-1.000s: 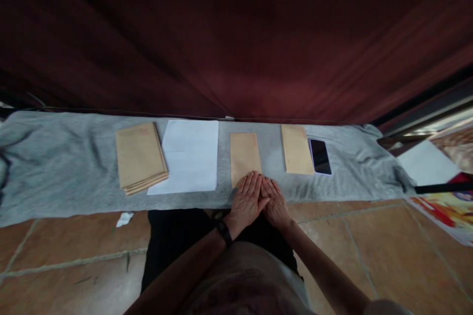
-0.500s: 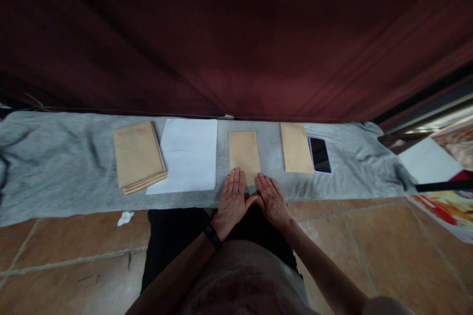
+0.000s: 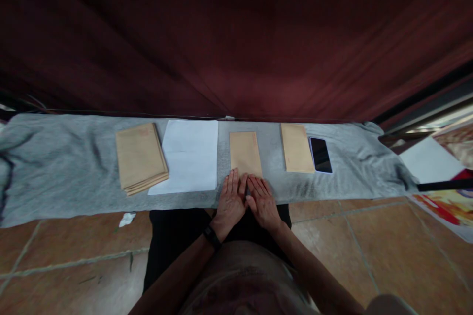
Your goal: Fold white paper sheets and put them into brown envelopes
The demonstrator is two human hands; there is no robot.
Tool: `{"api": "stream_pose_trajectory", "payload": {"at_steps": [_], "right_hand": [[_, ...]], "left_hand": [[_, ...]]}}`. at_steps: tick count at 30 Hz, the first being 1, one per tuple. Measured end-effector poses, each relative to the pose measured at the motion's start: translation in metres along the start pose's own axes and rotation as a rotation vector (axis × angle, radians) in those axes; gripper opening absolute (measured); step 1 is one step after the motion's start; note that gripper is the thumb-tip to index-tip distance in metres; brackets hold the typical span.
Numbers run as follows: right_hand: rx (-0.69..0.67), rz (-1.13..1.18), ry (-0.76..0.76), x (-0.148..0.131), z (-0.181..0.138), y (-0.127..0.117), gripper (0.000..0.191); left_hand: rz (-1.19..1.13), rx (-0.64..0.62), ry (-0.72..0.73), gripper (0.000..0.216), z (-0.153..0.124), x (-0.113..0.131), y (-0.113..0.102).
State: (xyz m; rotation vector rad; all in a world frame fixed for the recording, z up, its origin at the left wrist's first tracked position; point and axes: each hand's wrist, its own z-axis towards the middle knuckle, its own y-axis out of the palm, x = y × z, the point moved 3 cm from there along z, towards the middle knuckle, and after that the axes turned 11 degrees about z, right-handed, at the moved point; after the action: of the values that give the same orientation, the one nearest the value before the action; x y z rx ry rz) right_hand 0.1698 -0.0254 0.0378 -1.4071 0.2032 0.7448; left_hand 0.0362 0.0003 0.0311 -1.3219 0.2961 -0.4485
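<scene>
A brown paper envelope (image 3: pixel 245 151) lies flat in front of me on a grey cloth (image 3: pixel 86 167), with faint red print near its upper right corner. My left hand (image 3: pixel 232 203) rests flat with fingers stretched over the envelope's near left end. Beside it my right hand (image 3: pixel 263 202) lies flat on the near right end, fingers out. The two hands almost meet at the thumbs and cover the envelope's near edge. Neither hand grips anything. A dark band (image 3: pixel 212 237) is round my left wrist.
To the left are a stack of brown envelopes (image 3: pixel 140 155) and white paper sheets (image 3: pixel 190 155), the stack overlapping the sheets. On the right lie another brown envelope (image 3: pixel 296 147) and a phone (image 3: pixel 320 155). A dark red panel (image 3: pixel 236 69) rises behind the cloth. Crumpled white paper (image 3: pixel 127 219) lies on the tiled floor.
My right hand has slid left along the envelope's near end, closer to my left hand. My left hand has stayed nearly in place.
</scene>
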Motion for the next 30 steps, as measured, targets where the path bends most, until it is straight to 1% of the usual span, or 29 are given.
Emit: {"api": "stream_pose_trajectory", "payload": {"at_steps": [4, 8, 10, 13, 18, 21, 24, 30], "right_hand": [[0.046, -0.057, 0.060, 0.008, -0.003, 0.001, 0.056], [0.080, -0.082, 0.079, 0.018, -0.011, -0.004, 0.055], [0.101, -0.073, 0.107, 0.019, -0.009, -0.006, 0.053], [0.135, -0.039, 0.149, 0.016, 0.010, -0.005, 0.054], [0.150, -0.019, 0.159, 0.012, 0.059, 0.009, 0.059], [0.145, -0.064, 0.147, 0.015, 0.074, 0.016, 0.061], [0.138, -0.116, 0.142, 0.020, 0.073, 0.019, 0.061], [0.101, -0.186, 0.175, 0.028, 0.060, 0.014, 0.063]], "left_hand": [[0.021, -0.025, 0.000, 0.072, 0.000, 0.000, 0.000], [0.045, -0.063, -0.010, 0.073, 0.001, 0.001, -0.001], [0.059, -0.075, -0.015, 0.073, 0.001, 0.001, 0.000], [0.077, -0.084, -0.019, 0.074, 0.001, 0.002, 0.003], [0.093, -0.092, -0.002, 0.080, 0.000, 0.001, 0.007], [0.091, -0.076, -0.016, 0.081, 0.000, 0.001, 0.007], [0.087, -0.074, -0.018, 0.082, 0.001, 0.001, 0.005], [0.069, -0.105, -0.020, 0.087, 0.003, 0.002, -0.001]]}}
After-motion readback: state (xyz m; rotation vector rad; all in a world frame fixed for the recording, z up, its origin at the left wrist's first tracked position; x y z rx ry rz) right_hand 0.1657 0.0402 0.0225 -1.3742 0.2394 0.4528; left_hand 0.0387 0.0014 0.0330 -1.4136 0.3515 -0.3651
